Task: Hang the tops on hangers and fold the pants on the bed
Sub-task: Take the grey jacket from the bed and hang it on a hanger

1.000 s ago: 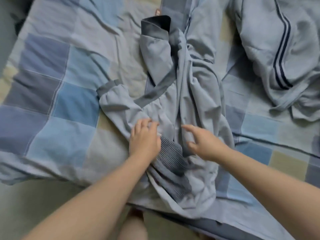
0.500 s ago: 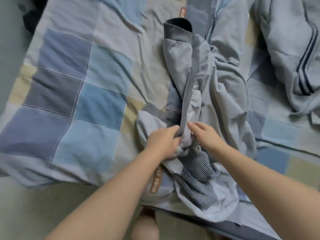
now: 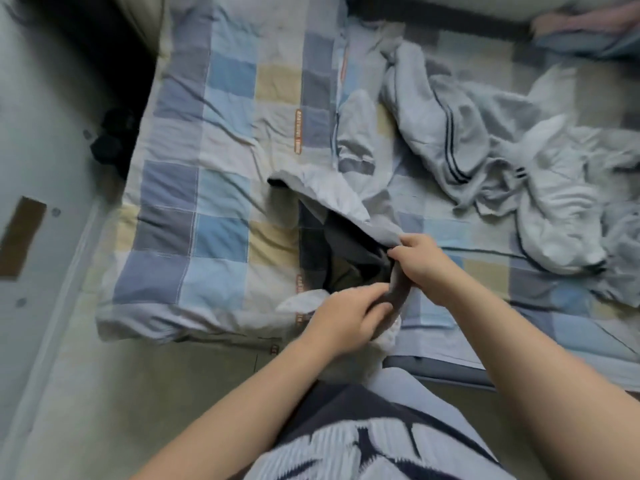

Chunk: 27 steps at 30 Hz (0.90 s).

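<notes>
I read the left hand (image 3: 349, 317) at the near bed edge, fingers curled round the garment's dark ribbed band. The right hand (image 3: 426, 261), just beyond, pinches the same band. The garment (image 3: 332, 192) hangs over the quilt (image 3: 214, 188), long axis running from the hands away and leftward. The quilt's orange label (image 3: 298, 131) is too blurred to read. Farther right lies a striped pile (image 3: 450, 133) of clothes.

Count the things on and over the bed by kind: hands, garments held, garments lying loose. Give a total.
Hands: 2, the left hand and the right hand, both gripping.
Garments held: 1, the grey garment.
Garments lying loose: 2 that can be told apart, the grey striped garment and the white garment.
Total: 5
</notes>
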Motion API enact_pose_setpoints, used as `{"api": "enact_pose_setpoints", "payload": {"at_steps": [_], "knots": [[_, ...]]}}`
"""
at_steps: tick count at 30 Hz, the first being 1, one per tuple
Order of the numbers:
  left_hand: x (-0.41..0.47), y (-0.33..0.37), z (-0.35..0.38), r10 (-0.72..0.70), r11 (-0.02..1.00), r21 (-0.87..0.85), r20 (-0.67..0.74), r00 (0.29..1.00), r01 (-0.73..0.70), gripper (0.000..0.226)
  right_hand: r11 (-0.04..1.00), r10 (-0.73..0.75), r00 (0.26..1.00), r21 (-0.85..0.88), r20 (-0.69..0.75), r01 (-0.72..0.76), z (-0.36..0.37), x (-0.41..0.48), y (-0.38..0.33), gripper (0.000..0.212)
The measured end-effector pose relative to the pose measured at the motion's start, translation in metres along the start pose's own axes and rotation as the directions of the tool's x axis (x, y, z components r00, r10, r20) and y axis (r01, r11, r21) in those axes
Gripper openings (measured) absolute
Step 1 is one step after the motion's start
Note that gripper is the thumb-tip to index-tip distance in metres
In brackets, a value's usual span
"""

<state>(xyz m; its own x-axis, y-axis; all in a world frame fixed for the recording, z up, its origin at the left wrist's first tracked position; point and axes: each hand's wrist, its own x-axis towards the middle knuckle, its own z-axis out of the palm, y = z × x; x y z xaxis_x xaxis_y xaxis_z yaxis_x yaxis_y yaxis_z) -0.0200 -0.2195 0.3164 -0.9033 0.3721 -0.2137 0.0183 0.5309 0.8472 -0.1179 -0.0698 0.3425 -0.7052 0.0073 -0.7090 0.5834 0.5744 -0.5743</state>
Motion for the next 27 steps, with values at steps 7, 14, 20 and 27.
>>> {"api": "enact_pose_setpoints", "payload": {"at_steps": [7, 14, 20, 27], "knots": [[0.037, 0.100, -0.018, 0.165, 0.980, 0.182, -0.540, 0.826, -0.077, 0.044, 0.896, -0.443, 0.895, 0.007, -0.059, 0.444, -0.138, -0.104, -0.027, 0.018], [0.089, 0.211, 0.004, 0.288, 0.957, 0.169, -0.448, 0.847, -0.237, 0.011, 0.705, -0.709, 0.700, -0.128, -0.091, 0.697, -0.238, -0.184, -0.025, 0.013], [0.113, 0.283, 0.005, 0.274, 0.945, 0.008, -0.568, 0.776, -0.328, 0.019, 0.658, -0.746, 0.603, -0.450, -0.283, 0.604, -0.306, -0.188, 0.021, 0.013], [0.125, 0.356, -0.004, 0.307, 0.880, -0.090, -0.642, 0.703, -0.467, 0.028, 0.854, -0.496, 0.727, -0.419, -0.474, 0.309, -0.320, -0.134, 0.096, 0.013]]}}
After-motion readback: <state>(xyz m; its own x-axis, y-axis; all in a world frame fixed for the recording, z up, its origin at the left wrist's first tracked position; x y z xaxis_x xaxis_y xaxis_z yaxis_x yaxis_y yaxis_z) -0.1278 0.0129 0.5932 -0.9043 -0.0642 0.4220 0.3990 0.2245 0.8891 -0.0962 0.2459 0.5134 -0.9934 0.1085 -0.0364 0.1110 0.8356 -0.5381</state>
